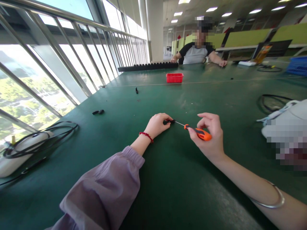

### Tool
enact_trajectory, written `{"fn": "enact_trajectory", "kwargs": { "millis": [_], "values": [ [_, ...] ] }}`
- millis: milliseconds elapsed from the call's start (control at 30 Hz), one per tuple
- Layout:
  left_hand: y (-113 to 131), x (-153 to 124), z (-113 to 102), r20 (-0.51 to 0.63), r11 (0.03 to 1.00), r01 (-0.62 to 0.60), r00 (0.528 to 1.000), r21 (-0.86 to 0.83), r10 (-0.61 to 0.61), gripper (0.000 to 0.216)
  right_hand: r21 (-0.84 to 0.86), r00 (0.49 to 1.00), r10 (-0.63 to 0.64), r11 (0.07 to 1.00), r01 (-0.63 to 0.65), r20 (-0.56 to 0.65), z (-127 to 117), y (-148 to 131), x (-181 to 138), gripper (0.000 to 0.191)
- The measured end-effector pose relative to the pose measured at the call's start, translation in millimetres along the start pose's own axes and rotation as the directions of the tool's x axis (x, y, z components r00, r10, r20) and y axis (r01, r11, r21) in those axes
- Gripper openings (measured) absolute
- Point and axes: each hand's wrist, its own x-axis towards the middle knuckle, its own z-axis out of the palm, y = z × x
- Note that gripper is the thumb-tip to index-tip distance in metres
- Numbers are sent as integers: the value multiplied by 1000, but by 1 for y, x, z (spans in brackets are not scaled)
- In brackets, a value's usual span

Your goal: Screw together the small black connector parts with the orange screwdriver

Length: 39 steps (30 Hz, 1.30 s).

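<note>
My left hand (pixel 159 123) rests on the green table, its fingers closed on a small black part (pixel 169 122) whose exact kind I cannot make out. An orange and black screwdriver (pixel 202 134) lies in my right hand (pixel 212 135), the thumb under the handle and the other fingers curled above it. Its thin shaft points left, and the tip meets or nearly meets the black part. Two similar black pieces lie farther off on the left side: one pair together (pixel 98 112) and one standing alone (pixel 136 90).
Across the green table (pixel 115 140) are a red bin (pixel 174 78) and a long black slotted strip (pixel 148 66). Coiled black cable (pixel 69 126) lies left, a pale bag (pixel 285 121) right, a blue basket (pixel 297 66) far right. Another person sits opposite, hands on the table.
</note>
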Motion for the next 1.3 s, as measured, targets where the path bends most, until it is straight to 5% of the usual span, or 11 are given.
{"fn": "enact_trajectory", "kwargs": {
  "millis": [100,267,467,600,767,933,1067,1233,1300],
  "values": [
    [-2,0,0,1,999,2,1000,-32,-2,21,-25,999,24,999,-23,48,0,1,-1,20],
    [-7,0,2,7,992,6,1000,-130,-5,22,-15,1000,-3,1000,3,-11,0,1,-2,38],
    [-8,0,3,-2,984,21,1000,-176,-22,21,-24,1000,14,1000,-14,8,0,2,-3,26],
    [-8,0,3,-6,986,21,1000,-165,-23,21,-27,999,-22,999,21,-37,0,1,-2,42],
    [-7,0,3,-6,990,23,1000,-139,-24,22,-83,999,-43,996,44,6,0,0,-2,22],
    [-7,1,3,-10,993,14,1000,-119,-16,21,-71,996,-64,996,59,-67,-1,2,-2,50],
    [-6,1,3,-8,994,18,1000,-108,-19,21,-108,999,-41,993,41,8,-1,0,-3,26],
    [-5,0,3,-16,994,24,1000,-109,-26,21,-62,996,-85,995,82,-40,0,0,-2,47],
    [-5,0,4,-14,994,22,1000,-105,-24,21,-90,998,-61,994,60,-7,-1,0,-3,40]
  ]
}}
